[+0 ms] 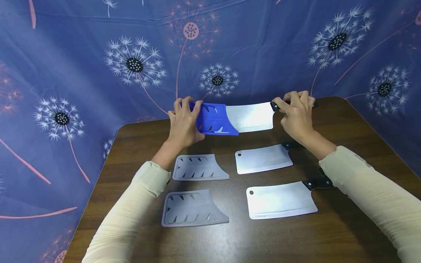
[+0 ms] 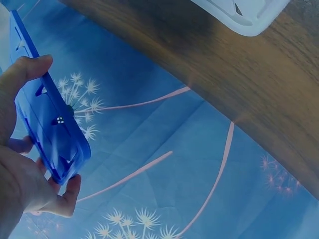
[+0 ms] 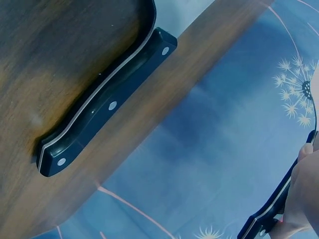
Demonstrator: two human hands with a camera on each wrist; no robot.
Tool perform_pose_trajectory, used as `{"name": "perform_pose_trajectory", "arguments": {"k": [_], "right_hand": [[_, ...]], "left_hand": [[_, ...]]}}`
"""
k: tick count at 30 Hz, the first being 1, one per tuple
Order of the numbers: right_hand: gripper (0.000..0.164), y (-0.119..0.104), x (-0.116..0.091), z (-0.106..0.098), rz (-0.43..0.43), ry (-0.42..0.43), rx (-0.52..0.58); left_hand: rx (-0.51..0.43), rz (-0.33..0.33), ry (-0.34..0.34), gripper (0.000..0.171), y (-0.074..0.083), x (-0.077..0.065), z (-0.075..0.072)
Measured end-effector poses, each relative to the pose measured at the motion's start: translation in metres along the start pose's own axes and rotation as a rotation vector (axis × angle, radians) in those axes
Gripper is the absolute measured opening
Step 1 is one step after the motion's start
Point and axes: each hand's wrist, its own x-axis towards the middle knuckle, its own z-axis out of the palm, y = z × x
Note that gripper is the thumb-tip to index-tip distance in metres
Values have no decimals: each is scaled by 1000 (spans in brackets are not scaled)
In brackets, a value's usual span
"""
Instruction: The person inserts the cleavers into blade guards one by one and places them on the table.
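Note:
In the head view, my left hand [image 1: 184, 122] grips a blue blade guard [image 1: 212, 118] by its closed end. My right hand [image 1: 297, 115] holds a cleaver [image 1: 253, 117] by its black handle, above the back of the table. The front part of that cleaver's blade is inside the guard, hidden by it; the rear part shows bare. In the left wrist view, thumb and fingers clasp the guard [image 2: 55, 119] across its edges. The right wrist view has the held cleaver's riveted handle [image 3: 271, 204] in the curled fingers at the right edge.
Two more cleavers lie on the wooden table [image 1: 236, 241]: one farther back [image 1: 263, 159], one nearer [image 1: 281, 201], handles to the right. Left of them lie two pale grey blade guards, a far one [image 1: 200, 168] and a near one [image 1: 194, 210]. A blue dandelion-print cloth [image 1: 263, 47] hangs behind.

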Motion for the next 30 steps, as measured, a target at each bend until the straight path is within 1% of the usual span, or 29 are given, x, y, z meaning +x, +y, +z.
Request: {"name": "perform_pose_trajectory", "arguments": {"k": [6,11,19,24,30], "right_hand": [[62,1,-2,0,14,-45,0],[62,2,-2,1,27,-56,-4],[62,0,-7,4,57,-80,19],[62,0,-6,5,55,-74,14],[62,-1,2,0,15,-24,8]], "left_hand": [[-4,1,-1,104,0,-1,1],[-16,-1,-12,105,0,-1,2],[-16,-20,-40,105,-1,-4,6],[-21,-12,-45,104,-2,-3,5],[-14,17,-19,104,-1,3,-3]]}}
